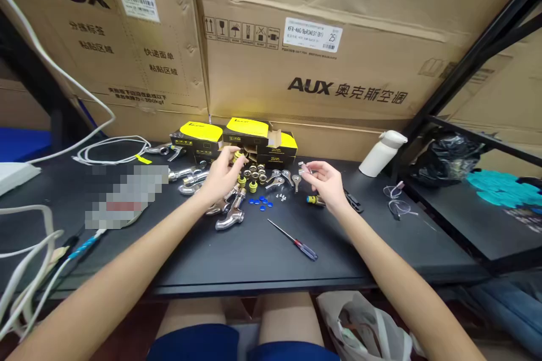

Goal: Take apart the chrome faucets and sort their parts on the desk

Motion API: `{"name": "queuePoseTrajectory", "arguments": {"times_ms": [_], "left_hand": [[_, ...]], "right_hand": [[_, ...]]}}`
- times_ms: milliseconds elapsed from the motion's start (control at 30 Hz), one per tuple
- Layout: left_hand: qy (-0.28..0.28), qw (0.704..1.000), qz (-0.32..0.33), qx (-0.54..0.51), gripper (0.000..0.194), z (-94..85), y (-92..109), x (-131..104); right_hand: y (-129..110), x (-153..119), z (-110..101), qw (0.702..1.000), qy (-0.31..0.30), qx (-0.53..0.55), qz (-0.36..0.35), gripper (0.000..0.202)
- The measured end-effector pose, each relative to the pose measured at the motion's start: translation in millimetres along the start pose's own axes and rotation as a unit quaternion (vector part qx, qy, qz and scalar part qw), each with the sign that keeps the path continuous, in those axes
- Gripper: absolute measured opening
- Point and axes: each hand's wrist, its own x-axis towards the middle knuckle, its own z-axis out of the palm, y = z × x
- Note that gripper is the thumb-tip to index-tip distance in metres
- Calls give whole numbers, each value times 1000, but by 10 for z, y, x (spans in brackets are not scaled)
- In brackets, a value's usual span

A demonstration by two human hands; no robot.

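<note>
Over the table (237, 248), left hand (222, 176) pinches brass fitting (237, 155), wrist raised.

A small yellow-and-brass fitting (237, 156) is pinched above the worktop; a small chrome part (304, 168) is held alongside

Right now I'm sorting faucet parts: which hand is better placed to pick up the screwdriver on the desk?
Probably the right hand. The screwdriver lies just below it, handle on its side. The left hand is further off, its fingers holding a brass fitting beside the yellow boxes.
</note>
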Motion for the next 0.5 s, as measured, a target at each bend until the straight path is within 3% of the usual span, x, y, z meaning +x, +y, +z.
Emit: {"name": "queuePoseTrajectory", "arguments": {"times_ms": [100, 267, 500], "left_hand": [[57, 996, -5, 62, 37, -162, -176, 173], [-1, 999, -6, 48, 34, -179, -221, 239], [-24, 986, 44, 160, 29, -78, -326, 233]], "right_hand": [[67, 63, -37, 999, 17, -28, -19, 38], [133, 87, -41, 997, 9, -65, -47, 35], [167, 111, -154, 957, 26, -273, -99, 30]]}}
